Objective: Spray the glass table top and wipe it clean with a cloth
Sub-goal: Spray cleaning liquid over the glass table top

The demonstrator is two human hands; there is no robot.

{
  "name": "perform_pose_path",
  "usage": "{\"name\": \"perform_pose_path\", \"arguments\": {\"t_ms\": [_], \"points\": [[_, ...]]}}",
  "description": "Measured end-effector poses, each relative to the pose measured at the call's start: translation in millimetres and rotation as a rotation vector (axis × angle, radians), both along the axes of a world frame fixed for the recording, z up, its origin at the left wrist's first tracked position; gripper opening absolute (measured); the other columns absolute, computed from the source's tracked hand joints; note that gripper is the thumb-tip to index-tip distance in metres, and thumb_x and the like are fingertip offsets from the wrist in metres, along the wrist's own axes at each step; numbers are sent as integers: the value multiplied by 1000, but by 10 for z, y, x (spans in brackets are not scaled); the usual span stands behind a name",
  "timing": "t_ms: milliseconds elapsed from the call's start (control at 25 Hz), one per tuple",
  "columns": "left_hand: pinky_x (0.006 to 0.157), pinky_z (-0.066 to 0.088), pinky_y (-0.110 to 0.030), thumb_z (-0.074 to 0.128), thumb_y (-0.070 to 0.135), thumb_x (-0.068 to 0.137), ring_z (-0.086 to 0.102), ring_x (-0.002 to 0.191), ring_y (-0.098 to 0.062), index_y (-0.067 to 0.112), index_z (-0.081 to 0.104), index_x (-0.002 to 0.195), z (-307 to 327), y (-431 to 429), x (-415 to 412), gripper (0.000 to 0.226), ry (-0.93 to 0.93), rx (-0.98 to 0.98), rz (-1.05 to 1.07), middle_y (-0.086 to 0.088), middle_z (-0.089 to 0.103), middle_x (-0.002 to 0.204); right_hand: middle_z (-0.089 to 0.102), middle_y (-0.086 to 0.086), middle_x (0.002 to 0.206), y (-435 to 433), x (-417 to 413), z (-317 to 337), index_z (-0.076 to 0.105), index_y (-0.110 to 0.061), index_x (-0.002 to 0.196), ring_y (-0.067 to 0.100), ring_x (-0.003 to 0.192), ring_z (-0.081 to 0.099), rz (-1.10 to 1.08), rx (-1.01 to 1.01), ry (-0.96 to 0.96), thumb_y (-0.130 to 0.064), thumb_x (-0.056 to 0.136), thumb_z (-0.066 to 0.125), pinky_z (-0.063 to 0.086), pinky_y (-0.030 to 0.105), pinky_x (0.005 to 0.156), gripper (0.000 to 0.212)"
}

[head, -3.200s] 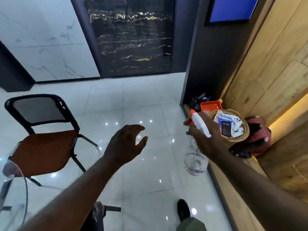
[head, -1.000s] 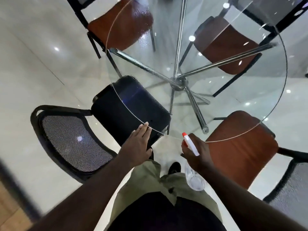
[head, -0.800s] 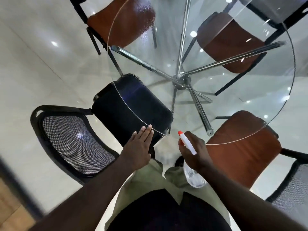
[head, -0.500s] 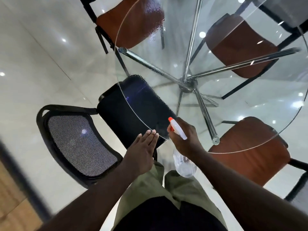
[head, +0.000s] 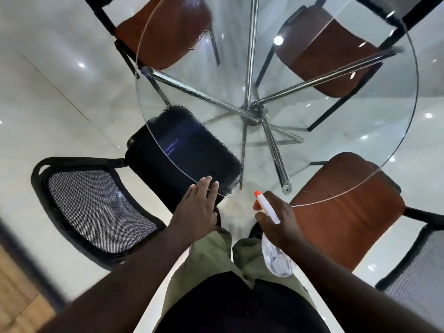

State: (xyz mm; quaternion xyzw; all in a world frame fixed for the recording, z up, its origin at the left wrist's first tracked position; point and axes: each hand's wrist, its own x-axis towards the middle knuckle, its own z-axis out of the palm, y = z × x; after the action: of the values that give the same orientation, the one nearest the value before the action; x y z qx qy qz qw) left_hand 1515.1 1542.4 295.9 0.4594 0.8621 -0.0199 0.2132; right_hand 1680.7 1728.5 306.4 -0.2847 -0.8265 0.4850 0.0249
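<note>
The round glass table top (head: 336, 145) lies just ahead of the person, clear enough that the chrome legs (head: 271, 143) meeting at a hub beneath it and the glossy pale floor tiles (head: 60, 92) show straight through; its thin rim reads as a bright line, and spots of light glint on the surface. Along its left part, over the seat of the black chair (head: 101, 207) and the far-left brown chair (head: 165, 32), the glass looks rippled and speckled, probably with fine droplets, though the view is too soft to be sure.

The right hand (head: 280, 219) grips the spray bottle (head: 266, 207) round its neck, fingers curled; the white head with its orange nozzle tip points up towards the near rim, and the clear rounded body hangs below the hand, over the olive trousers (head: 211, 255). The left hand (head: 195, 207) is flat, its fingers (head: 206, 186) straight and together, reaching the near rim above the black seat. A near brown chair (head: 341, 212) sits at the right, its seat partly under the glass.
</note>
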Motion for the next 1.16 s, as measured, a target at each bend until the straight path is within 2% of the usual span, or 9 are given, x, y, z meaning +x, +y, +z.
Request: {"name": "perform_pose_path", "arguments": {"t_ms": [200,440,560,680,720,800,880,1000,1160], "points": [[129,19,-42,57,40,91,14,159,-25,10,19,164,-22,252,345,87,-62,-65,-98,-9,5,174,48,-2,63,285,526,-119,46,-14,76,27,56,47,-65,71,-27,8,86,66,45,48,55,31],[129,4,-36,55,39,95,3,161,-22,12,10,165,70,592,714,87,-56,-85,-146,-6,-5,174,56,0,68,663,1041,-161,54,-16,76,26,62,55,-172,-29,-36,7,85,73,51,48,61,32],[128,0,-35,53,40,97,0,161,-22,12,6,166,96,691,868,87,-68,-133,-144,-7,-5,174,54,0,67,802,1224,-166,52,-19,74,24,60,54,-200,-10,-16,3,88,66,49,48,59,29],[131,5,-38,52,36,96,1,161,-23,11,6,165,115,727,980,87,-105,-191,-126,-9,-4,174,58,8,65,923,1363,-110,57,-10,76,27,58,54,-273,-26,-19,-12,85,61,48,43,59,11],[131,6,-38,53,34,95,2,161,-23,10,8,165,118,731,999,86,-111,-185,-115,-10,-3,174,59,12,66,962,1394,-78,60,-4,79,27,58,53,-310,-16,-10,-14,83,61,44,36,58,11],[131,6,-37,54,30,95,6,160,-23,10,12,165,137,747,997,84,-113,-157,-102,-10,3,174,58,15,66,1026,1423,-34,60,1,81,29,59,52,-322,20,13,-15,81,60,40,36,58,16],[130,6,-36,55,30,95,12,159,-23,9,18,164,145,787,946,81,-105,-125,-106,-11,12,172,57,11,65,1073,1379,-3,59,-1,80,29,59,53,-303,34,8,-16,82,60,41,41,59,15],[129,12,-37,57,33,96,27,155,-24,8,28,160,165,866,837,75,-113,-94,-133,-12,29,167,58,3,64,1105,1239,33,62,-3,81,21,61,54,-279,46,17,-13,79,59,42,32,60,11],[123,28,-36,61,35,95,55,132,-25,13,51,146,209,975,627,56,-151,-21,-107,-8,59,143,56,6,63,1140,933,149,56,-6,76,27,61,53,-265,53,-3,-14,78,58,44,43,63,8]]}}
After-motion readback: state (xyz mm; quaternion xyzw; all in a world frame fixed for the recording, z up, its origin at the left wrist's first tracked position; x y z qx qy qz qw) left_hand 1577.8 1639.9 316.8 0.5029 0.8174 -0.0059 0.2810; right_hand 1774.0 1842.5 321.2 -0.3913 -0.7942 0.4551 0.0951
